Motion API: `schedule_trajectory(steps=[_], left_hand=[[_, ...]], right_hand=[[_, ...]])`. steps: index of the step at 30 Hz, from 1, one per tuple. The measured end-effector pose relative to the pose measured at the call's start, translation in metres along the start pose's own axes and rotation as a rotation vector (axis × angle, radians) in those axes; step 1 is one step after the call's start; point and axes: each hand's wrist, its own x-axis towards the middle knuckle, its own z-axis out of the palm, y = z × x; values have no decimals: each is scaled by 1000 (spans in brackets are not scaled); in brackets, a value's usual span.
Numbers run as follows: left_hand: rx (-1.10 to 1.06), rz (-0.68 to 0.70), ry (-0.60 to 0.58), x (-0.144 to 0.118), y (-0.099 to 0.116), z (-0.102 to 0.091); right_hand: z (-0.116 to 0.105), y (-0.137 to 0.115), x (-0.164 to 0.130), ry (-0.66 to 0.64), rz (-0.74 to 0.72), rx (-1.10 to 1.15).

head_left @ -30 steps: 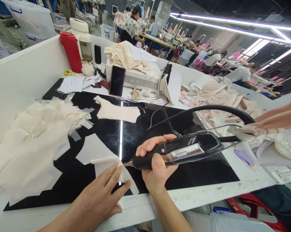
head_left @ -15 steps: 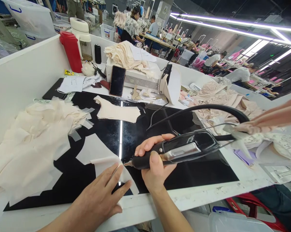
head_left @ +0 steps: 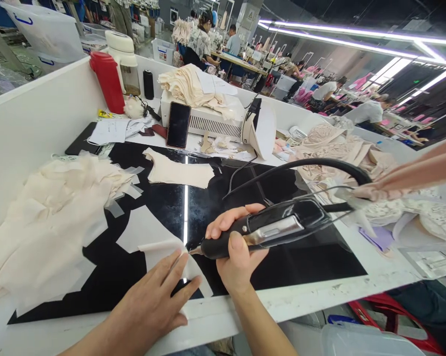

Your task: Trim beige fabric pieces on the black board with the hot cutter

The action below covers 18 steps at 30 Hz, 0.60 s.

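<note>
Right hand: the right hand [head_left: 235,249] is wrapped around the black handheld cutting tool with a silver clip [head_left: 262,229], thumb on its near side and fingers curled over the far side, holding it low and almost level over the worktop.
Tool tip: its thin metal point [head_left: 193,250] touches the raised edge of the white cut piece of fabric [head_left: 149,237], just beside the left fingertips.
Left hand: the left hand [head_left: 152,301] lies flat, fingers spread and grasping nothing, pressing down the near end of that white piece.
Cable: a thick black hose [head_left: 312,165] arcs from the tool's rear toward the right.
Surface: the fabric lies on a glossy black worktop [head_left: 300,259], at its near edge.
Left side: a heap of cream fabric pieces [head_left: 48,217] is spread well apart from the hands.
Farther back: a single cream fabric panel [head_left: 178,172], a dark phone [head_left: 178,124] leaning on a white slotted box [head_left: 211,123], and a red flask [head_left: 104,81].
</note>
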Motion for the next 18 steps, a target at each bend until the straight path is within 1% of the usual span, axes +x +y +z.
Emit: schedule_trajectory(steps=[4, 7, 11, 14, 15, 17, 18], left_hand=[[-12, -10, 4, 0, 0, 2], [-13, -4, 9, 0, 0, 0], [26, 35, 31, 5, -3, -12], [32, 29, 40, 12, -8, -22], [25, 27, 60, 14, -11, -23], [14, 44, 140, 19, -20, -19], [30, 73, 205, 21, -26, -16]], right_hand=[[0, 0, 1, 0, 2, -10], [-1, -3, 4, 14, 18, 26], [-2, -10, 6, 20, 4, 85], [-6, -15, 4, 31, 27, 60], [-8, -15, 3, 35, 42, 45], [-13, -12, 2, 30, 42, 40], [-15, -9, 2, 22, 35, 42]])
